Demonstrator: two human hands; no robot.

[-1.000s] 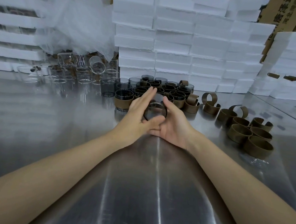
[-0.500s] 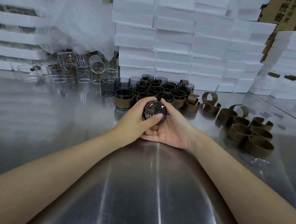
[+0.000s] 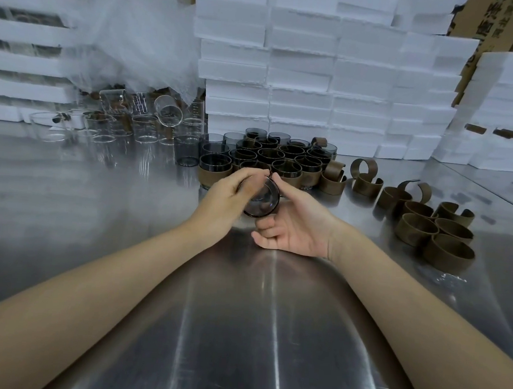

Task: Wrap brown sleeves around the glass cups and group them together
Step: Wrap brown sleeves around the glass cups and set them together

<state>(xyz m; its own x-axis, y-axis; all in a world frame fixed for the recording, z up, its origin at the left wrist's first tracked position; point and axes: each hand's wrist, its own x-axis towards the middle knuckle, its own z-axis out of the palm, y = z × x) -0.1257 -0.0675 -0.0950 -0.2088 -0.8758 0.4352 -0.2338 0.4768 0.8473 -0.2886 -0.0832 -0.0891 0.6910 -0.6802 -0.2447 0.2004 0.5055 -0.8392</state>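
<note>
You hold one dark glass cup [image 3: 262, 199] between both hands, just above the steel table [image 3: 239, 330] and right in front of the cluster of cups. It is tipped on its side, with a round end facing you. Your left hand [image 3: 226, 202] wraps its curled fingers round the cup's left side. Your right hand [image 3: 300, 224] lies palm up on the right, its thumb pressed along the cup's right edge and the other fingers curled beneath it. Whether a sleeve is on this cup cannot be told, since your hands cover its wall.

Just beyond your hands stands the group of sleeved cups [image 3: 277, 162], packed touching one another. To the right lie the loose brown sleeves [image 3: 429, 227], some curled open, some closed into rings. Far left, clear glasses [image 3: 117, 124] stand under a crumpled plastic sheet [image 3: 133, 33]. Stacked white foam blocks [image 3: 319, 62] line the far edge of the table
</note>
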